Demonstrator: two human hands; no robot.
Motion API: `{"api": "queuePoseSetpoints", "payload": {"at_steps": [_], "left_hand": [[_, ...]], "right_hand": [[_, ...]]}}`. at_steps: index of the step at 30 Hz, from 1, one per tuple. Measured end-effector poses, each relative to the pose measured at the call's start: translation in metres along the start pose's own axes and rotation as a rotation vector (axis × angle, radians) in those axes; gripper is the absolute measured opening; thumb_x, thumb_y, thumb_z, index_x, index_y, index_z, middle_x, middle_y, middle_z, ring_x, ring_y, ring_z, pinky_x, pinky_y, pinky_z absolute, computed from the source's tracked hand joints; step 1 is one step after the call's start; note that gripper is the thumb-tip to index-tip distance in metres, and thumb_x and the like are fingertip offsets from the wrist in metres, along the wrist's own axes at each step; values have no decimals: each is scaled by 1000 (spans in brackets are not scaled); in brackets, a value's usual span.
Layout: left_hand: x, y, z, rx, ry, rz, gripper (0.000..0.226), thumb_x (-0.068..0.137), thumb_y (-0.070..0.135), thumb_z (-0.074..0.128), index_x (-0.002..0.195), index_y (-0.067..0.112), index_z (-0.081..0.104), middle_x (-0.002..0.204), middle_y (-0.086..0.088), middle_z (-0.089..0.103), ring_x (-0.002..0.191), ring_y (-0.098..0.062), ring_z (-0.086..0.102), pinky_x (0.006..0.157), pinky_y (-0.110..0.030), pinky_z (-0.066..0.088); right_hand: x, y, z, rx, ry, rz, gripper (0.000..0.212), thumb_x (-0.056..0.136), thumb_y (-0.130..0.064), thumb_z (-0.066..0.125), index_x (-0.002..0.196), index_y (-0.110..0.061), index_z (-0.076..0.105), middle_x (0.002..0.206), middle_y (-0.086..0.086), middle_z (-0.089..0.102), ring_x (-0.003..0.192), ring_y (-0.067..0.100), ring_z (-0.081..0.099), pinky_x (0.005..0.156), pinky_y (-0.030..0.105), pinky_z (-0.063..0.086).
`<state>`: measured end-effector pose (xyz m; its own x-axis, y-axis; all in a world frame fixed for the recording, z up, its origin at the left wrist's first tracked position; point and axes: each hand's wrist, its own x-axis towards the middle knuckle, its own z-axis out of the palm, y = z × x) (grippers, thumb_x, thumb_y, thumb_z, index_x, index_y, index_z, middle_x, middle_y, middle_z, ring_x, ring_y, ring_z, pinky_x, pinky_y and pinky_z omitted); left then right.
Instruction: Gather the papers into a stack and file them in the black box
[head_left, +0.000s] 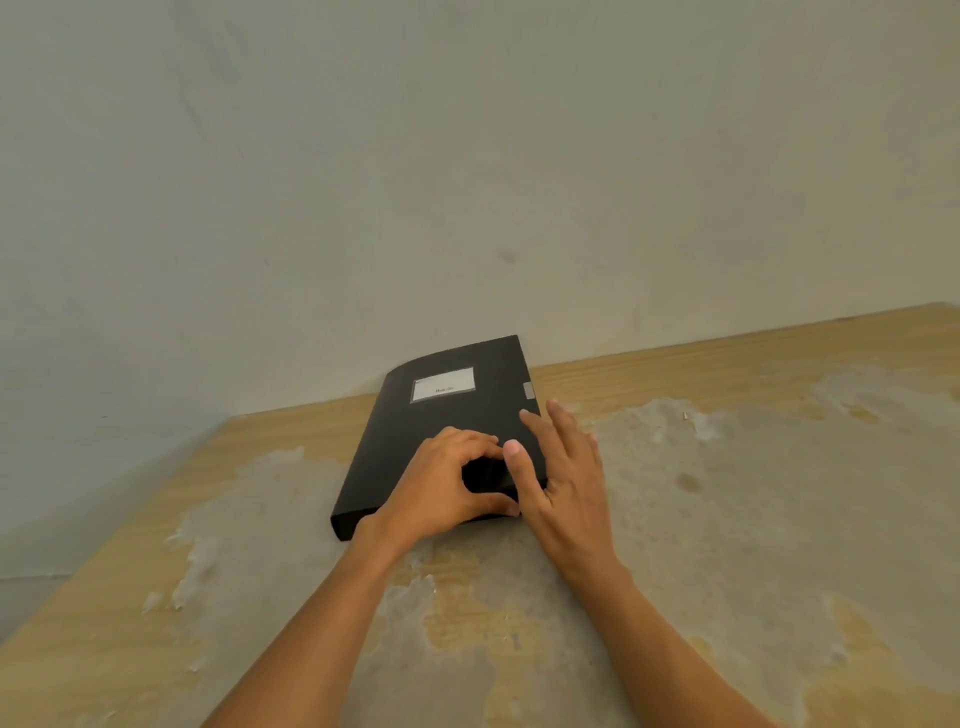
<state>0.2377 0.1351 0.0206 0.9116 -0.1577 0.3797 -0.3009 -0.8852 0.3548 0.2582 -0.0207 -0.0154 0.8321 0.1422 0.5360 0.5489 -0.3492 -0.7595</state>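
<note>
Head view, the only one supplied. The black box (441, 441) lies flat and closed on the worktop (753, 493), its far end close to the wall (467, 156); whether it touches the wall cannot be told. A pale label (443, 385) sits near the far end of the lid; its print is too small and blurred to read. A small grey tab (529, 390) shows on the box's right edge.

Left hand (441, 488): resting on the near right part of the lid, fingers (467, 441) curled and bent down onto the surface, thumb along the near edge. It does not enclose anything that can be seen; whether it presses or pinches the lid's edge cannot be told, as the hand itself covers the contact.

Right hand (563, 483): laid against the box's right side, fingers spread and extended, thumb resting on top of the lid beside the left fingertips. It grips nothing. The box's near right corner is hidden beneath both hands.

No papers are visible, and the contents of the closed box cannot be seen.

The worktop's wood-grain surface is worn through in large grey patches. Its near and right portions are cut off by the frame, as are both forearms at the lower edge.
</note>
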Motion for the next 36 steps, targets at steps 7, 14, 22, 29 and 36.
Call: {"api": "queuePoseSetpoints", "payload": {"at_steps": [7, 14, 22, 29, 36], "left_hand": [[-4, 5, 6, -62, 57, -15, 21, 68, 61, 64, 88, 59, 59, 87, 38, 61, 75, -3, 46, 63, -18, 34], [-10, 4, 10, -65, 59, -59, 39, 72, 61, 65, 107, 45, 66, 79, 25, 62, 79, -8, 50, 68, -29, 45], [-22, -5, 9, -93, 132, -35, 58, 69, 64, 61, 116, 31, 67, 105, 37, 50, 105, -4, 56, 94, -36, 46], [-19, -13, 12, -75, 157, -18, 46, 74, 47, 74, 114, 26, 68, 112, 28, 57, 105, -6, 56, 94, -35, 45], [-29, 11, 4, 74, 131, -28, 65, 79, 54, 64, 136, 26, 48, 145, 5, 44, 131, -8, 35, 108, -29, 24]], "right_hand": [[3, 2, 4, -106, -110, 45, 58, 93, -60, 23, 126, -23, 53, 135, -4, 52, 132, 12, 39, 113, 41, 24], [2, 2, 4, -121, -143, 131, 57, 93, -57, 28, 118, -14, 57, 127, 1, 58, 127, 11, 46, 99, 34, 42], [-1, 2, 3, -244, -116, 62, 34, 96, -42, 42, 108, -14, 57, 120, 3, 64, 97, 18, 62, 76, 27, 45], [2, 8, 11, -307, -143, 27, 39, 94, -37, 48, 124, -14, 54, 141, 2, 51, 125, 16, 51, 94, 29, 44], [-5, -4, -8, -128, -95, 16, 47, 92, -38, 53, 135, -23, 42, 151, -2, 35, 138, 15, 33, 108, 34, 36]]}}
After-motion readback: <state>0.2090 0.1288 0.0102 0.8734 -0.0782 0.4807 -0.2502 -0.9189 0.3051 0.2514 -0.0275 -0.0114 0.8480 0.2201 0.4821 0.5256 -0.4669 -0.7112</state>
